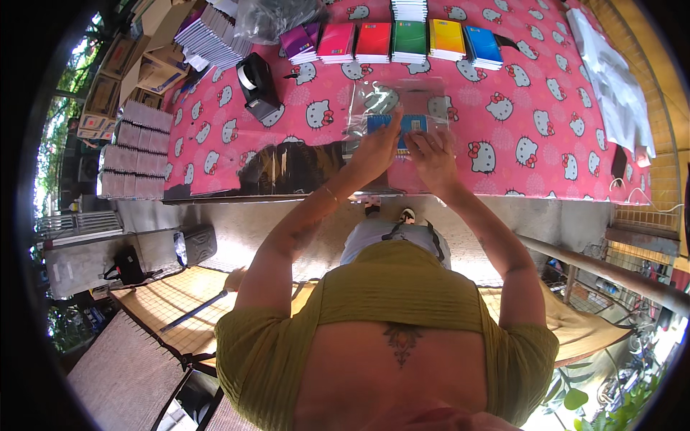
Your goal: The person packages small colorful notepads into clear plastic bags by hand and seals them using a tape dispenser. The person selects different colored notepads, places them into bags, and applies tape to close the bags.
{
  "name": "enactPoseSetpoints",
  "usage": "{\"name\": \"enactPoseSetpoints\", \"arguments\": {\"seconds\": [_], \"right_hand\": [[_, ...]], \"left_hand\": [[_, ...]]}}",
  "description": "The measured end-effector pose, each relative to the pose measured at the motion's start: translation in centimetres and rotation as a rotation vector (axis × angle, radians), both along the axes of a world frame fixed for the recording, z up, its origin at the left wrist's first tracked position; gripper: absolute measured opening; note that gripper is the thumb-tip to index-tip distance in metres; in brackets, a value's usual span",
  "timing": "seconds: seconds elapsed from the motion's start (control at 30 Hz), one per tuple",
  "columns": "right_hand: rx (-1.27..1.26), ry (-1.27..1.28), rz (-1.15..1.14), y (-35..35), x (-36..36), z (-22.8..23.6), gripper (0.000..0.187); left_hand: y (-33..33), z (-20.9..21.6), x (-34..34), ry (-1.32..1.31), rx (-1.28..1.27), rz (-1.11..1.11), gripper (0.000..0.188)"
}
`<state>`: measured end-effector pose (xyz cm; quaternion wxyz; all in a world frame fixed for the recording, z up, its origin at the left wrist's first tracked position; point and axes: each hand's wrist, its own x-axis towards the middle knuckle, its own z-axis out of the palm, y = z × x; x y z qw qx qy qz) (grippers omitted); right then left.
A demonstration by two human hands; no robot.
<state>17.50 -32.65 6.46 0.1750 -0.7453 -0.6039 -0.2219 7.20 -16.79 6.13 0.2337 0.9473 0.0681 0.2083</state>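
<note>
In the head view, the person's left hand (pixel 381 147) lies on a blue spiral notebook (pixel 376 123) inside a clear plastic sleeve (pixel 361 100), near the front edge of the pink cartoon-cat tablecloth (pixel 496 133). The right hand (pixel 433 158) rests at its right side, fingers bent; whether either hand pinches anything cannot be told. A black tape dispenser (pixel 267 97) stands to the left.

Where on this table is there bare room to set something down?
The widest patch is pink tablecloth between the right hand and the white plastic. A smaller one lies between the tape dispenser and the clear plastic sleeve. The far side, with its notebook row, and left end are crowded.
</note>
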Motion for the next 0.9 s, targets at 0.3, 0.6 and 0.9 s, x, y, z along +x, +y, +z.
{"name": "enactPoseSetpoints", "arguments": {"seconds": [0.3, 0.6, 0.9], "right_hand": [[0.030, 0.051, 0.079, -0.1, 0.3, -1.3, 0.034], [0.041, 0.057, 0.080, -0.6, 0.4, -1.2, 0.033], [-0.063, 0.187, 0.031, 0.2, 0.7, 1.0, 0.043]], "left_hand": [[3.2, 2.2, 1.9, -0.018, -0.648, 0.093, 0.022], [1.3, 2.2, 2.2, 0.565, -0.190, 0.286, 0.043], [1.1, 2.8, -0.1, 0.535, 0.159, 0.257, 0.048]]}}
